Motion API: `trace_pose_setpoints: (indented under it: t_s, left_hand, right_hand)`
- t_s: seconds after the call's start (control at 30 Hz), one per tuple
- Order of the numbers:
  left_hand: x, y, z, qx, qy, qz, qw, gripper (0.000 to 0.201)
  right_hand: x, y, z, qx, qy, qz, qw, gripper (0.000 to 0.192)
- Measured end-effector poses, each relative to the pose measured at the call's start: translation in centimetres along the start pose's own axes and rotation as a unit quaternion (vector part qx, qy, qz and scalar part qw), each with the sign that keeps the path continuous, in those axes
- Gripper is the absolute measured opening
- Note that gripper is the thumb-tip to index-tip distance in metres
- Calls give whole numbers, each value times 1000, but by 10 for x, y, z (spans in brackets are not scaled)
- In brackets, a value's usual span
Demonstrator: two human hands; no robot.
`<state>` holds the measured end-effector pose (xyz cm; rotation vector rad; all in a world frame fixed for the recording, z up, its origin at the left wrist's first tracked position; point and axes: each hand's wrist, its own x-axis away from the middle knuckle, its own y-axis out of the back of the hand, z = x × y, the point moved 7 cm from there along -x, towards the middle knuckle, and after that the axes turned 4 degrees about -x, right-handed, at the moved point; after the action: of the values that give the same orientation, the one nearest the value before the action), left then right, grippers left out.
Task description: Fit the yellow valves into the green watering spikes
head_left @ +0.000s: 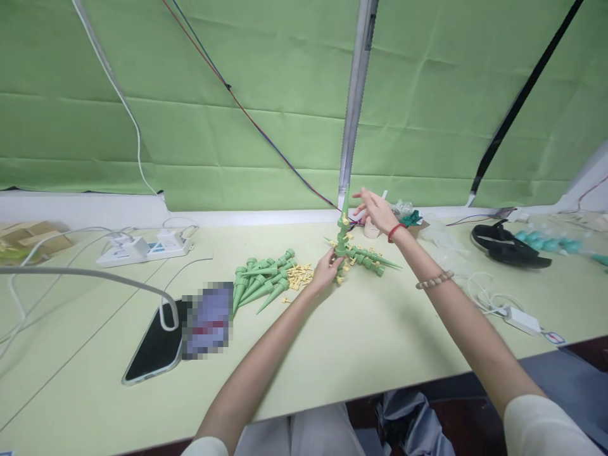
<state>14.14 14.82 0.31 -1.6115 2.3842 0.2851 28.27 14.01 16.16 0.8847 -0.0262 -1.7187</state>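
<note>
**Green spike held upright at the back of the desk**

Green backdrop [266, 126] fills the rear, crossed by cables and a grey upright strip [356, 95]; pale desk [380, 335] runs the full width below it. On the left side, a phone [154, 345] lies face up, a blurred card just beside it; a white power strip [145, 248] sits farther back. Far right: a black sandal [510, 244], and a white adapter [520, 318] on its cord.

Centre: a pile of green spikes [261, 278] lies flat, tips mostly toward the person; scattered yellow small parts [299, 275] just right of it; a second, smaller group of spikes [373, 258] with yellow bits lies beyond the hands.

Left hand [327, 271] closed around the base of one green spike [342, 229], which stands upright, tip up, between the two heaps. Right hand [377, 212], red cord at wrist and bead bracelet on the forearm, is raised just right of the tip, fingers spread, holding nothing visible; whether it touches the tip, cannot tell.
</note>
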Motion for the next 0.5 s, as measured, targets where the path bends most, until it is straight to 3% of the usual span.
trace_pose_setpoints:
  t_s: [0.1,0.17,0.27,0.37,0.5]
  left_hand:
    - [10,-1,-9,9,-5,50,999,27]
    - [16,-1,-10,26,12,79,996,31]
    - [20,-2,-11,43,20,105,993,38]
    - [20,-3,-13,31,2,105,994,38]
    - [19,-4,-11,-28,-9,62,998,29]
  right_hand:
    - [24,-4,-40,37,-23,-2,999,33]
    - [46,-31,-65,115,-19,80,990,22]
    - [79,-72,-92,226,-23,167,959,27]
    - [98,-92,-102,307,-23,176,935,24]
    - [105,-97,-103,346,-24,175,922,26]
